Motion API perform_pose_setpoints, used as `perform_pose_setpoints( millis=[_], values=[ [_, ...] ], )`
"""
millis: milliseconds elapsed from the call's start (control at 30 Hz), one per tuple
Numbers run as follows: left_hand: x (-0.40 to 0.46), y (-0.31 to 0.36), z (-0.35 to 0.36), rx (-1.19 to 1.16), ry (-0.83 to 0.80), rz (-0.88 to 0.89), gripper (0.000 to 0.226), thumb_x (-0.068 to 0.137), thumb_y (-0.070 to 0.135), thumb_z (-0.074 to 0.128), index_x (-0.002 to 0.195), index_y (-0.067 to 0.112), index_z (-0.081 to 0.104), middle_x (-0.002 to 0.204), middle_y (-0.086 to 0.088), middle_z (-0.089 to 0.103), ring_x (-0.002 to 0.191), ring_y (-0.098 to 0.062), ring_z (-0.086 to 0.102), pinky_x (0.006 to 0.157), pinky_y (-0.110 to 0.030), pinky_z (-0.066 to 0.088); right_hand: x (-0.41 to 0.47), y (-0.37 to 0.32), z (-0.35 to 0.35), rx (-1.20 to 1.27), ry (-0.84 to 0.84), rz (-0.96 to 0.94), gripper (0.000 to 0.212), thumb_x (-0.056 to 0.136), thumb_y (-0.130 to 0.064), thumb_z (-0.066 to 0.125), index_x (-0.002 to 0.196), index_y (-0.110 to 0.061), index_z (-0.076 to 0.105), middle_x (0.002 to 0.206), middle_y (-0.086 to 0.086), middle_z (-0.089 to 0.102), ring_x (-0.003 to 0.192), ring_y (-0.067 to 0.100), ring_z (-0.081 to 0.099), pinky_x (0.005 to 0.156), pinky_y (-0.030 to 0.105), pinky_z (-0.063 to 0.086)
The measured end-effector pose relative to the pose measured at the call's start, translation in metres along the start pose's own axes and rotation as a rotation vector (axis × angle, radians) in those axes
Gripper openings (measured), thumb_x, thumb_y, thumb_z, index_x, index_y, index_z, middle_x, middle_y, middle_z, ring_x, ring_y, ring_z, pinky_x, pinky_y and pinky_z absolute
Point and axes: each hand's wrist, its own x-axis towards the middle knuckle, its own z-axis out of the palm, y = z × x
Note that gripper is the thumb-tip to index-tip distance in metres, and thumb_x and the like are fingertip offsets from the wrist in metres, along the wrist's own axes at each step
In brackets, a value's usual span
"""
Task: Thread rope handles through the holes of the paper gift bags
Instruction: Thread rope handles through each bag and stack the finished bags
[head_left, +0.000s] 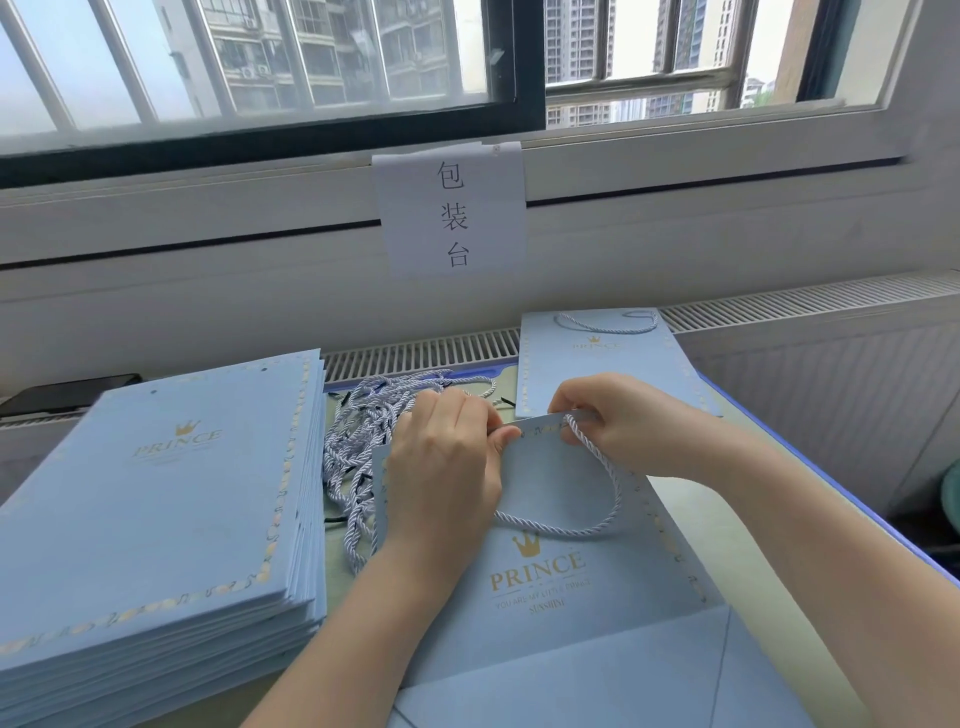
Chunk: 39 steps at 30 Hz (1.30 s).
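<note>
A flat light-blue paper gift bag (561, 587) with a gold crown and "PRINCE" lies in front of me. A pale twisted rope handle (597, 519) loops across its face, running up to the bag's top edge. My left hand (447, 467) pinches the top edge of the bag near its left hole. My right hand (618, 415) pinches the rope end at the top edge by the right hole. A heap of loose rope handles (363, 431) lies just left of my left hand.
A tall stack of flat blue bags (156, 519) fills the left of the table. One bag with a rope handle fitted (597, 364) lies at the back right. A paper sign (452, 208) hangs on the window sill; a radiator grille runs behind.
</note>
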Motion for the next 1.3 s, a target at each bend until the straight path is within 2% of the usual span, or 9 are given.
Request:
perform_pose_setpoints(
  millis=[133,267,367,467,633,767,867,1100,1300],
  values=[
    [-0.001,0.002,0.002,0.032,-0.002,0.029,0.024,0.081,0.036,0.046,0.072,0.017,0.057,0.072,0.003,0.056,0.077,-0.017,0.039,0.066,-0.03,0.03,-0.002,0.002,-0.002,-0.018,-0.057,0.006,0.023,0.093,-0.013,0.047,0.083,-0.033,0.052,0.09,-0.002,0.065,0.077,0.018,0.058,0.055,0.017,0.039],
    [-0.004,0.003,0.003,0.028,-0.026,0.055,0.023,0.081,0.036,0.046,0.071,0.018,0.056,0.072,0.003,0.055,0.078,-0.017,0.04,0.066,-0.031,0.032,-0.006,0.004,-0.009,0.045,-0.168,0.048,0.021,0.09,-0.018,0.054,0.082,-0.036,0.056,0.086,-0.006,0.065,0.067,0.011,0.051,0.053,0.012,0.036],
    [-0.003,0.005,0.002,0.0,-0.013,0.071,0.022,0.081,0.035,0.048,0.071,0.017,0.056,0.072,0.003,0.055,0.078,-0.017,0.041,0.066,-0.031,0.033,-0.007,0.008,-0.015,0.153,-0.229,0.093,0.018,0.085,-0.015,0.064,0.084,-0.033,0.063,0.086,-0.008,0.067,0.076,0.011,0.057,0.072,0.026,0.044],
    [-0.003,0.005,0.001,-0.013,-0.006,0.066,0.023,0.082,0.036,0.048,0.072,0.017,0.057,0.073,0.003,0.056,0.078,-0.017,0.041,0.066,-0.03,0.034,-0.005,0.01,-0.014,0.216,-0.221,0.099,0.02,0.082,-0.009,0.067,0.083,-0.029,0.064,0.084,-0.006,0.067,0.079,0.014,0.059,0.074,0.031,0.044],
    [0.0,0.003,-0.001,-0.011,0.007,0.047,0.024,0.082,0.036,0.048,0.073,0.016,0.058,0.074,0.003,0.057,0.078,-0.016,0.04,0.065,-0.029,0.032,-0.002,0.008,-0.011,0.367,-0.199,0.106,0.022,0.084,0.002,0.064,0.093,-0.019,0.066,0.102,0.014,0.069,0.084,0.019,0.063,0.079,0.033,0.051],
    [-0.001,0.005,-0.001,-0.029,0.011,0.052,0.024,0.082,0.036,0.048,0.073,0.016,0.059,0.074,0.002,0.057,0.078,-0.016,0.041,0.065,-0.027,0.032,-0.01,0.013,-0.027,0.478,-0.317,0.06,0.02,0.092,-0.001,0.056,0.107,-0.007,0.067,0.111,0.013,0.069,0.097,0.018,0.065,0.088,0.027,0.05],
    [-0.001,0.009,-0.002,-0.077,0.022,0.068,0.025,0.084,0.036,0.049,0.074,0.015,0.059,0.074,0.002,0.057,0.079,-0.016,0.042,0.066,-0.026,0.032,-0.014,0.022,-0.04,0.604,-0.332,0.104,0.025,0.098,-0.013,0.047,0.111,-0.007,0.067,0.11,0.011,0.069,0.099,0.018,0.063,0.094,0.033,0.047],
    [-0.002,0.01,-0.002,-0.109,0.017,0.084,0.024,0.084,0.035,0.05,0.074,0.015,0.058,0.075,0.002,0.056,0.08,-0.016,0.043,0.066,-0.025,0.034,-0.004,0.021,-0.028,0.712,-0.339,0.211,0.018,0.094,-0.005,0.053,0.102,-0.001,0.068,0.089,0.01,0.071,0.076,0.015,0.067,0.069,0.024,0.054],
    [-0.001,0.008,0.0,-0.133,0.008,0.067,0.023,0.084,0.033,0.051,0.075,0.014,0.058,0.075,0.002,0.057,0.079,-0.016,0.043,0.068,-0.025,0.036,-0.002,0.021,-0.024,0.76,-0.307,0.215,0.017,0.094,-0.001,0.05,0.099,0.002,0.066,0.085,0.012,0.068,0.07,0.016,0.066,0.064,0.023,0.054]
  ],
)
